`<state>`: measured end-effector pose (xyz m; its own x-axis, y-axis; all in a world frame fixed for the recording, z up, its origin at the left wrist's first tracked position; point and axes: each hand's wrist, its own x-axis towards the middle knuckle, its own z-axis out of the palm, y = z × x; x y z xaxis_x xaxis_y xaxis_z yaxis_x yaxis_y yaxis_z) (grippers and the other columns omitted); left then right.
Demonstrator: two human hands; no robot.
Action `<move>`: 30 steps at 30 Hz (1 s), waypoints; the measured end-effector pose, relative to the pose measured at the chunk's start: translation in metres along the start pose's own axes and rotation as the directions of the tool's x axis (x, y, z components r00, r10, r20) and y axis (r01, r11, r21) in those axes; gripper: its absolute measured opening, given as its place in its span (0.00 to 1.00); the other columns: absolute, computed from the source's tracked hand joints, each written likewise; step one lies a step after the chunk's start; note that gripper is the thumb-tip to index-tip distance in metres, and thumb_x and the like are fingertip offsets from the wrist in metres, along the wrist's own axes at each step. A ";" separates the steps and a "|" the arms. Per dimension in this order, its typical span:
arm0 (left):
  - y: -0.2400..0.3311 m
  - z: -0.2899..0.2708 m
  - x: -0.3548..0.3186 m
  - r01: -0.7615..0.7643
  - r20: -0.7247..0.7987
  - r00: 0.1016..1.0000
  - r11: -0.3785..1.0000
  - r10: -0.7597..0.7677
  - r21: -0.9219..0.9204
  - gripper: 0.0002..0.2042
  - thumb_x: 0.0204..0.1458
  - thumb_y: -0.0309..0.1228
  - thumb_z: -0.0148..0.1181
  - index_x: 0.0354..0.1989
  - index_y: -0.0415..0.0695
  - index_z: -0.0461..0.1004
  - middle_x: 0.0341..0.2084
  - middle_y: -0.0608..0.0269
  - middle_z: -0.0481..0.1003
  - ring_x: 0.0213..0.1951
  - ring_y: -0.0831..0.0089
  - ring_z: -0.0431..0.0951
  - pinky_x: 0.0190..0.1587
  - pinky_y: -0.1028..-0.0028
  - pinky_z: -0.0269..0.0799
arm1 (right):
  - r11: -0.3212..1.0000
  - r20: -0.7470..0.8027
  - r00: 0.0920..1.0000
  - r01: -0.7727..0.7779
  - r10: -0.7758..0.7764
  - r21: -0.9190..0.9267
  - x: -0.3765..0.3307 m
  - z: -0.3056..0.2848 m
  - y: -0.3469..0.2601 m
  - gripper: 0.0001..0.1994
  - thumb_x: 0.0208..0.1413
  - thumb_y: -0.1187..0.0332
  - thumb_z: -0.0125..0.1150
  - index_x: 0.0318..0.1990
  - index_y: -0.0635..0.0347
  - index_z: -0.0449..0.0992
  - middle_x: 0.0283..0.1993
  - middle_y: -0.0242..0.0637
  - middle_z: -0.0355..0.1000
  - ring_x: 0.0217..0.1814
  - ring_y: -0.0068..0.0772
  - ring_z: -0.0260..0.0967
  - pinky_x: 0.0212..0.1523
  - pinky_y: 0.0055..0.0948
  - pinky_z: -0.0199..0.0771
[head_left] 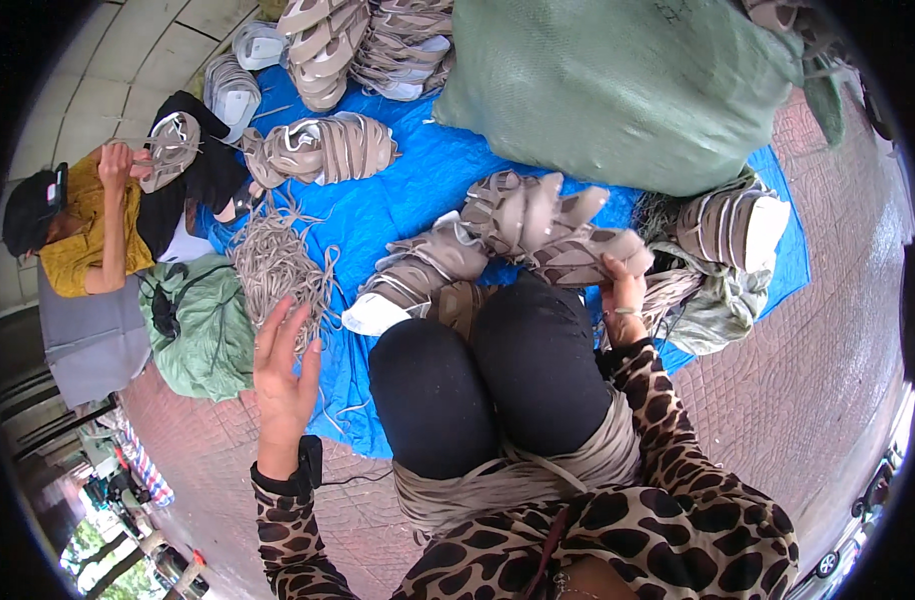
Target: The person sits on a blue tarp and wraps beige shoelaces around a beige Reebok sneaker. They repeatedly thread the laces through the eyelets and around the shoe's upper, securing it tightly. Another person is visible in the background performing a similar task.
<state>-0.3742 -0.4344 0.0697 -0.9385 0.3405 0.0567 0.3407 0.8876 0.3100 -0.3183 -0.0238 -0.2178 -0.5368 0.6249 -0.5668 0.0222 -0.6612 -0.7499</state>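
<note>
So the right hand (623, 295) has its fingers pinching the edge of a grey-beige sandal upper (588, 255), right at the top of the person's knees (498, 380). That piece sits at the near end of a stack of the same uppers (478, 235) strung out across the blue tarp (398, 200), running off toward 10 o'clock from the hand. The left hand (283, 385) is up in the air, palm open, fingers spread and holding nothing; the closest thing to it is a tangled pile of beige cord (278, 265) at its 12 o'clock, not touching.

More bundled uppers (323, 150) lie further out on the tarp, and a big green sack (618, 90) sits at the right hand's 12 o'clock. Another bundle (733, 225) rests at its 2 o'clock on some pale cloth. Over at 9 o'clock a second person in a yellow top (83, 240) is holding up one upper of their own.
</note>
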 end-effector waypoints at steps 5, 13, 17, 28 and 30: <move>0.044 -0.022 0.011 -0.104 -0.062 0.993 0.991 0.099 -0.081 0.21 0.52 0.23 0.61 0.56 0.40 0.73 0.60 0.49 0.69 0.61 0.54 0.69 0.63 0.60 0.63 | 0.863 0.297 0.862 0.473 -0.411 -0.178 -0.054 0.028 -0.109 0.15 0.53 0.80 0.62 0.50 0.64 0.74 0.44 0.31 0.75 0.44 0.24 0.73 0.47 0.26 0.73; 0.139 -0.028 0.030 -0.121 -0.083 0.993 0.701 0.088 -0.703 0.29 0.59 0.34 0.58 0.68 0.41 0.58 0.65 0.47 0.63 0.64 0.60 0.65 0.64 0.63 0.60 | 0.650 0.448 0.592 0.759 -0.670 -0.032 -0.223 0.053 -0.169 0.26 0.58 0.76 0.61 0.63 0.68 0.63 0.60 0.41 0.67 0.60 0.34 0.65 0.63 0.35 0.63; 0.130 0.036 0.068 0.130 0.131 0.991 0.455 -0.030 -0.881 0.33 0.63 0.48 0.52 0.71 0.43 0.52 0.65 0.51 0.62 0.67 0.64 0.59 0.65 0.66 0.58 | 0.676 0.796 0.576 0.662 -0.184 -0.323 -0.277 0.020 -0.149 0.15 0.58 0.71 0.64 0.52 0.62 0.76 0.48 0.37 0.75 0.52 0.34 0.72 0.55 0.31 0.69; 0.136 0.049 0.019 -0.284 0.251 0.878 0.865 0.408 -0.413 0.31 0.63 0.43 0.52 0.68 0.35 0.53 0.64 0.36 0.59 0.67 0.48 0.60 0.67 0.63 0.56 | 0.661 0.814 -0.236 0.717 0.530 -0.223 -0.252 -0.054 -0.235 0.17 0.60 0.67 0.62 0.53 0.66 0.73 0.54 0.51 0.72 0.53 0.44 0.74 0.58 0.41 0.70; 0.139 0.045 0.016 -0.346 0.241 0.852 0.846 0.464 -0.405 0.32 0.64 0.44 0.50 0.70 0.37 0.50 0.66 0.37 0.56 0.68 0.47 0.57 0.68 0.63 0.54 | 0.554 0.710 0.094 0.557 0.698 -0.619 -0.253 -0.046 -0.269 0.14 0.59 0.70 0.60 0.50 0.66 0.76 0.48 0.51 0.75 0.51 0.45 0.75 0.56 0.40 0.71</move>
<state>-0.3389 -0.2914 0.0706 -0.6284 0.7770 -0.0366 0.5910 0.5075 0.6271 -0.1497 0.0151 0.1116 -0.6338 -0.6974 -0.3347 0.2349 0.2387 -0.9423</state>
